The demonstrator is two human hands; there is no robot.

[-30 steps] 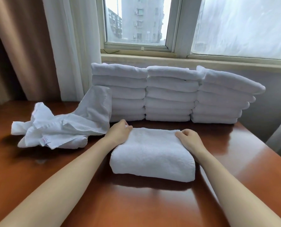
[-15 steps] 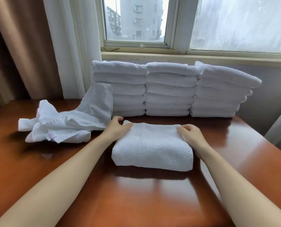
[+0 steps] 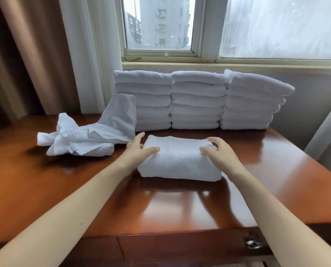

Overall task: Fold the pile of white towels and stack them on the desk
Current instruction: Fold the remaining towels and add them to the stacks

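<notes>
Since 0.5 s ago both hands have uncurled from the far corners of the folded towel (image 3: 180,164) and now bracket its 2 ends. Left hand (image 3: 136,150): fingers straight, spread wide beside the left end, thumb lying on top. Right hand (image 3: 219,151): fingers loosely arched over the right end, thumb on top. The towel lies flat on the desk (image 3: 180,207), near 3 stacks of folded towels (image 3: 197,101). A crumpled towel (image 3: 95,139) on the left leans against the left stack.
</notes>
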